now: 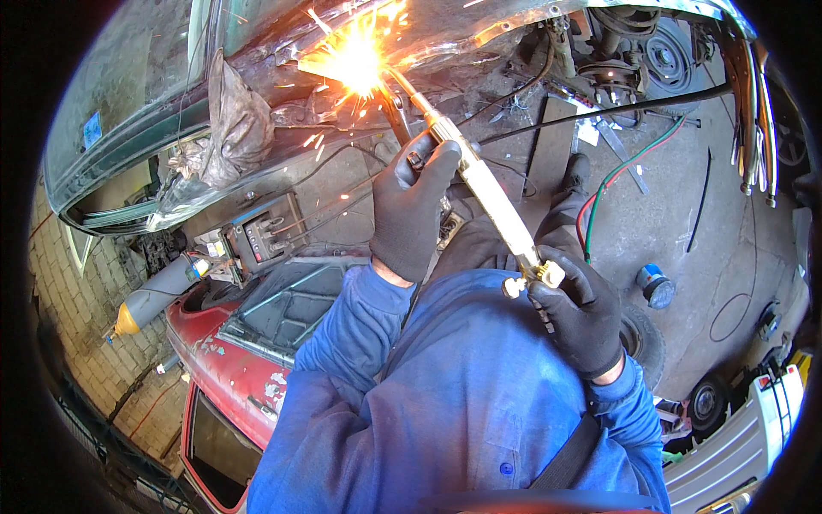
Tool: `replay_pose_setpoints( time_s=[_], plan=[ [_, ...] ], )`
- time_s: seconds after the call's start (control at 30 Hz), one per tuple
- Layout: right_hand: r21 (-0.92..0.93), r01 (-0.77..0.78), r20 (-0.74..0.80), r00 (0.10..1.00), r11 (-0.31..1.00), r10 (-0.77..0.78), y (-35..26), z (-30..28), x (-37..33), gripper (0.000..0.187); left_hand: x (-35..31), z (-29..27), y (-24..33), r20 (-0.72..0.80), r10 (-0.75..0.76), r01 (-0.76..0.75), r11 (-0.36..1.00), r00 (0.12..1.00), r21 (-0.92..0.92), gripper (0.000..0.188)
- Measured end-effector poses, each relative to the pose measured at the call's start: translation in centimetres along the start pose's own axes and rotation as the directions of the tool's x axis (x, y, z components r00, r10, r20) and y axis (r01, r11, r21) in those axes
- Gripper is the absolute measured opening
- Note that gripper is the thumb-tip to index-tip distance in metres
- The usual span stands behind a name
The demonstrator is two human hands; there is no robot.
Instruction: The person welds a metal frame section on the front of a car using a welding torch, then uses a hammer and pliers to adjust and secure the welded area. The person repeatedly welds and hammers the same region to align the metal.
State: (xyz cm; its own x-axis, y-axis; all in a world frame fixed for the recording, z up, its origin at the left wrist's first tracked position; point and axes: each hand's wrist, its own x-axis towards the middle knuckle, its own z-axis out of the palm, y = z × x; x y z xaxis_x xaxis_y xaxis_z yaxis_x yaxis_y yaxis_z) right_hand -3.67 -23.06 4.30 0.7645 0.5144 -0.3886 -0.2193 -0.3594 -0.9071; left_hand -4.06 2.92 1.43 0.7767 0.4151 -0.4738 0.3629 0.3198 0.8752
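A bright burst of sparks (355, 64) flares on the lower edge of a worn car body (479, 38) above me. The long pale metal cutting torch (497, 206) slants up to it, its tip almost in the glare. My right hand (582, 313), in a dark glove, is closed around the torch's rear end beside its brass valve knobs (548, 274). My left hand (409, 210), also gloved, closes on metal pliers (396, 117) that reach up beside the torch tip. Its thumb lies against the torch shaft. Glare hides what the pliers' jaws touch.
Red and green hoses (610, 176) curve over the floor at right, near a blue canister (656, 287). A red car (210, 347), a gas cylinder (158, 295) and a boxy machine (261, 237) stand at left. Crumpled cloth (238, 124) hangs at upper left. A black bar (616, 107) crosses at upper right.
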Motion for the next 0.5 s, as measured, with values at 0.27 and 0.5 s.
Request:
replay_pose_setpoints(
  time_s=[0.27, 0.5],
  plan=[
    [0.016, -0.056, 0.01, 0.998, 0.998, 0.056, 0.04, -0.01, -0.02, 0.047, 0.01, 0.35, 0.16, -0.029, -0.007, 0.006, 0.999, 1.0, -0.054, 0.023],
    [0.021, -0.021, 0.013, 1.0, 1.0, 0.021, 0.08, -0.03, 0.07, 0.047, 0.02, 0.63, 0.32, -0.035, 0.024, -0.026, 0.998, 0.999, -0.059, 0.023]
  ],
)
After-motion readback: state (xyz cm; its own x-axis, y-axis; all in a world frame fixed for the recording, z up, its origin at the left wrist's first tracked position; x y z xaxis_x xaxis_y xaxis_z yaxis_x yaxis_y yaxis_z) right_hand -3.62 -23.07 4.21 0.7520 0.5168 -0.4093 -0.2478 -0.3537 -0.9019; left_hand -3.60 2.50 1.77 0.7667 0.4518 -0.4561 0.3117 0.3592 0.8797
